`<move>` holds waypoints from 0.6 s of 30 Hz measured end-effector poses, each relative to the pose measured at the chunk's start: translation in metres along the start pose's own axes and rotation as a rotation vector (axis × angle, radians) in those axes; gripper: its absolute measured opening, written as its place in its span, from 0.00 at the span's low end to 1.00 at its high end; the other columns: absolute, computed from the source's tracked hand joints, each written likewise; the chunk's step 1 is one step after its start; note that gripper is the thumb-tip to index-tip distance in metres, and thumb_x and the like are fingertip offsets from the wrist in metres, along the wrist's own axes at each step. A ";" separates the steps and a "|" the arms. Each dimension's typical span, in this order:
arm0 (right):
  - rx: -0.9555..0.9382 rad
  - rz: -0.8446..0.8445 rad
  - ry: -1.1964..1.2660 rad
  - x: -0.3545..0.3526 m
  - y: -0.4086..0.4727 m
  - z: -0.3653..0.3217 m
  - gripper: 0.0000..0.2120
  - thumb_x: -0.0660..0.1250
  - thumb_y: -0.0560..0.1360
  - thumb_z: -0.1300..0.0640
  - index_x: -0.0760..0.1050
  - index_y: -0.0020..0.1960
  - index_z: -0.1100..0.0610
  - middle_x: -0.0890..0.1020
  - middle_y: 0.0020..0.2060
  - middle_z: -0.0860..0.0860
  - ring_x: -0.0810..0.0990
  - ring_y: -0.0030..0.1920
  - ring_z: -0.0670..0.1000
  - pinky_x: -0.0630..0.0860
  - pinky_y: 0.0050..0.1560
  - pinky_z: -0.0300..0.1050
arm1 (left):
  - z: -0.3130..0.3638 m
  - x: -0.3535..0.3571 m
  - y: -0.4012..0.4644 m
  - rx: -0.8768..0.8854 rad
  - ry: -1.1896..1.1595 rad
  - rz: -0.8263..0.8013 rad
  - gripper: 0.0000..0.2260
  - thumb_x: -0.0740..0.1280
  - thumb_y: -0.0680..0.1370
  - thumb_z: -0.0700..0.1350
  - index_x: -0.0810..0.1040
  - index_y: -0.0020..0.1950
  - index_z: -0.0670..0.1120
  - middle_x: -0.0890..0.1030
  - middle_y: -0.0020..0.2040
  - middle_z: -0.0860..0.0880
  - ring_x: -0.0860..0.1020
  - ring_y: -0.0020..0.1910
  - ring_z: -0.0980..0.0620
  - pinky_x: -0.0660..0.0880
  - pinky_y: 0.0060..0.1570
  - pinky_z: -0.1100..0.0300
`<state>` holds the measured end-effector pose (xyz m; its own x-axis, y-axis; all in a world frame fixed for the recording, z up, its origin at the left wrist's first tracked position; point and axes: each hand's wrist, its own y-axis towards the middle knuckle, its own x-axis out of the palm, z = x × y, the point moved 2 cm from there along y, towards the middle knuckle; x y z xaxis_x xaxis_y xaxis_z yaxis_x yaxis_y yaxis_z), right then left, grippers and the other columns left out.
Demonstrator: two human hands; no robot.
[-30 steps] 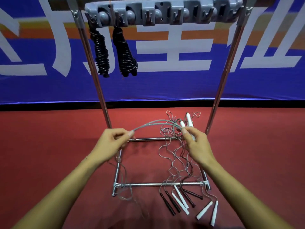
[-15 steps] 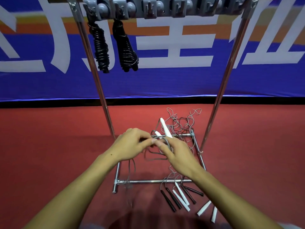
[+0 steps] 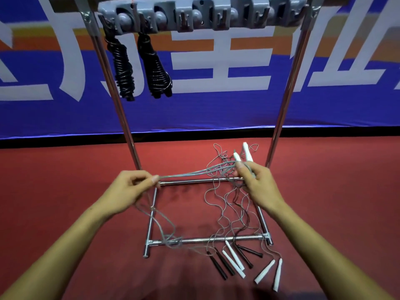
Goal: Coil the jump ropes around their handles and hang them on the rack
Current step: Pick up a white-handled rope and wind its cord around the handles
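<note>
- Nearest the camera, loose handles (image 3: 234,258), black and white, lie fanned out on the red floor (image 3: 65,180) just in front of the rack's base bar (image 3: 207,239), their thin cords snaking back over it in a tangle — none of those coiled yet.
- The left hand (image 3: 129,191) has swung back out to the left after meeting the right half a second ago; it pinches the grey cord (image 3: 194,174) between thumb and fingertips, and the strand runs taut across to the other hand.
- The right hand (image 3: 257,182) is clenched round the pair of white handles (image 3: 243,154), whose tips poke up past its fingers, with several cord strands bunched at the grip.
- Together-then-apart reads as one more loop laid on the handles; slack trailing down to the floor by the base suggests many more wraps remain.
- Farther back and up, two black coiled ropes (image 3: 140,68) already hang from the left end of the grey hook strip (image 3: 216,16); the hooks to their right are free.
</note>
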<state>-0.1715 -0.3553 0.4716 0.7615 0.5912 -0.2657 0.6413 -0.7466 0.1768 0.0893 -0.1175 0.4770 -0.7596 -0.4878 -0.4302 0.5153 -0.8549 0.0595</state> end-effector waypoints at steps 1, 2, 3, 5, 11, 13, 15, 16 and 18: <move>-0.001 -0.028 -0.021 0.002 -0.001 0.002 0.14 0.69 0.82 0.52 0.82 0.43 0.60 0.73 0.29 0.44 0.70 0.28 0.41 0.68 0.31 0.36 | -0.001 -0.006 0.001 0.011 0.014 0.082 0.23 0.71 0.77 0.65 0.87 0.47 0.45 0.67 0.31 0.47 0.64 0.30 0.51 0.60 0.30 0.59; 0.020 -0.057 -0.027 0.004 -0.003 0.003 0.10 0.72 0.80 0.52 0.84 0.47 0.59 0.78 0.32 0.46 0.73 0.30 0.40 0.70 0.33 0.34 | -0.003 -0.012 0.002 0.018 0.044 0.151 0.21 0.72 0.78 0.65 0.88 0.46 0.46 0.67 0.31 0.47 0.63 0.31 0.51 0.58 0.31 0.57; 0.046 -0.084 -0.038 0.006 -0.003 0.005 0.10 0.76 0.77 0.50 0.85 0.51 0.57 0.81 0.36 0.48 0.76 0.33 0.40 0.73 0.37 0.32 | -0.005 -0.017 0.004 0.020 0.083 0.197 0.18 0.72 0.79 0.62 0.88 0.45 0.48 0.69 0.31 0.47 0.64 0.32 0.51 0.57 0.32 0.56; 0.093 -0.091 -0.106 0.008 -0.003 0.010 0.20 0.80 0.70 0.42 0.84 0.57 0.51 0.84 0.40 0.50 0.79 0.37 0.40 0.75 0.42 0.32 | -0.008 -0.018 0.007 0.022 0.173 0.207 0.15 0.72 0.81 0.56 0.88 0.42 0.47 0.71 0.31 0.49 0.66 0.33 0.52 0.59 0.35 0.55; -0.093 -0.134 -0.338 0.031 -0.008 0.001 0.25 0.73 0.72 0.32 0.82 0.64 0.45 0.83 0.45 0.44 0.81 0.49 0.42 0.75 0.52 0.38 | 0.010 0.030 0.020 0.116 0.376 -0.046 0.19 0.71 0.83 0.53 0.79 0.32 0.54 0.72 0.27 0.57 0.68 0.29 0.60 0.67 0.35 0.60; -0.192 -0.243 -0.411 0.051 -0.015 0.002 0.25 0.70 0.75 0.32 0.79 0.68 0.40 0.81 0.50 0.43 0.80 0.53 0.44 0.76 0.57 0.45 | 0.019 0.051 0.023 0.148 0.354 -0.196 0.18 0.70 0.83 0.56 0.81 0.34 0.53 0.73 0.29 0.54 0.68 0.31 0.60 0.69 0.37 0.54; -0.256 -0.327 -0.504 0.070 -0.023 0.004 0.20 0.66 0.78 0.33 0.76 0.68 0.34 0.80 0.52 0.43 0.78 0.52 0.45 0.77 0.56 0.47 | 0.028 0.064 0.024 0.156 0.280 -0.326 0.18 0.69 0.83 0.57 0.84 0.39 0.48 0.72 0.31 0.51 0.67 0.34 0.56 0.67 0.36 0.51; -0.261 -0.345 -0.518 0.076 -0.025 0.004 0.17 0.64 0.79 0.34 0.76 0.66 0.35 0.79 0.51 0.43 0.77 0.51 0.45 0.77 0.55 0.49 | 0.033 0.067 0.024 0.153 0.240 -0.361 0.17 0.68 0.84 0.55 0.84 0.40 0.47 0.72 0.31 0.53 0.67 0.34 0.56 0.65 0.35 0.52; -0.261 -0.346 -0.492 0.079 -0.025 0.005 0.13 0.62 0.81 0.37 0.78 0.60 0.39 0.79 0.48 0.44 0.77 0.49 0.47 0.77 0.52 0.51 | 0.039 0.067 0.025 0.132 0.187 -0.382 0.16 0.69 0.85 0.53 0.84 0.41 0.47 0.73 0.30 0.56 0.67 0.32 0.55 0.65 0.33 0.56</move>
<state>-0.1273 -0.2914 0.4414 0.4149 0.5290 -0.7403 0.8904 -0.4034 0.2109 0.0362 -0.1785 0.4854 -0.7942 -0.1028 -0.5988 0.1476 -0.9887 -0.0260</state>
